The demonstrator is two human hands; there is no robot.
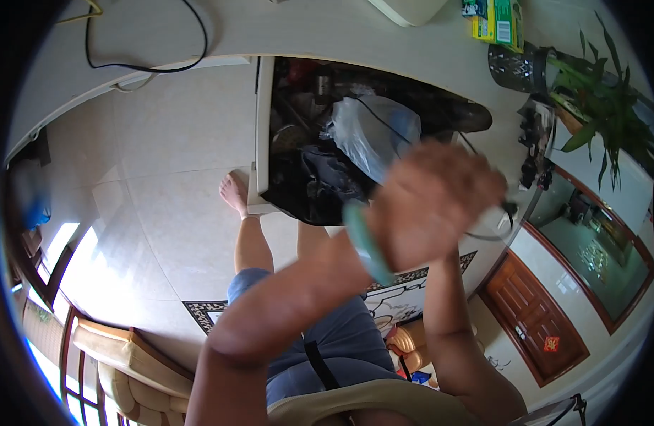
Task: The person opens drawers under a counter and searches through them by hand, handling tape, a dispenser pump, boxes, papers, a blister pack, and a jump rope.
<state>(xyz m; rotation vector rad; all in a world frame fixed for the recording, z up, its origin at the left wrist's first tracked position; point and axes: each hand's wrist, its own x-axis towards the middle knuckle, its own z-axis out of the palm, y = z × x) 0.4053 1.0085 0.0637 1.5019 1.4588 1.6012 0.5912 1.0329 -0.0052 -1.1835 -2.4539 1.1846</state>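
My left hand (430, 202), with a pale green bangle (368, 243) at its wrist, is raised in front of the open drawer and blurred by motion. It looks closed around a thin black cable (512, 216), which loops out beside the hands. My right hand (492, 181) is pressed close behind it, largely covered, so its fingers do not show clearly. Beyond them, the open drawer (264, 135) holds a clear plastic bag (366, 131), a black bag (320, 181) and other dark items.
Above the drawer runs a pale desktop (270, 28) bearing another black cable (153, 69). A green-and-yellow box (503, 27) and a potted plant (600, 106) stand at the right. My bare foot (234, 193) is on the tiled floor (164, 156) beside the drawer. A sofa (132, 358) is lower left.
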